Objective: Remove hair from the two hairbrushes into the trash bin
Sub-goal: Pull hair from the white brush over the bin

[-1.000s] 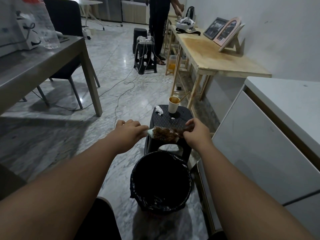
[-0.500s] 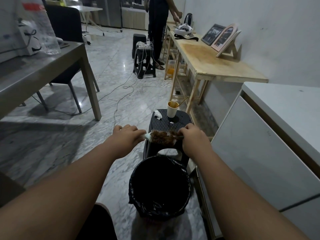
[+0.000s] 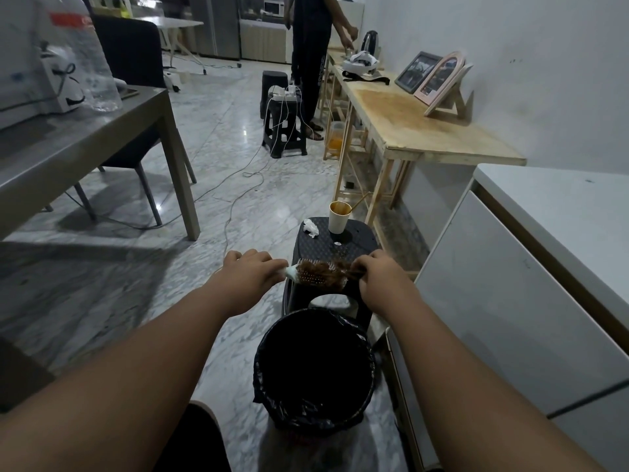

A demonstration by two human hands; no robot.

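A grey-veined marble floor [image 3: 238, 185] was seen stretching ahead, with open room left between a long grey tabletop [image 3: 85, 137] on the left and a pale wooden tabletop [image 3: 408, 124] along the right wall. A white cabinet [image 3: 510, 284] was set close on the right, its front edge running just beside the right forearm. A round black trash bin lined with a black bag [image 3: 263, 356] was placed on the floor between the two forearms, its far rim just before a black plastic stool [image 3: 340, 247]. Free floor was left to the bin's left; its right side was crowded by the cabinet. The left hand [image 3: 252, 274] was closed round the handle of a pale round hairbrush [image 3: 306, 276], held level over the stool's near edge, beyond the bin's mouth. The right hand [image 3: 381, 277] was curled at the brush's far end, its fingers gripping the brown hair [image 3: 335, 267] matted in the bristles. A paper cup [image 3: 338, 219] and a crumpled white tissue [image 3: 311, 228] were left apart at the stool's far edge.
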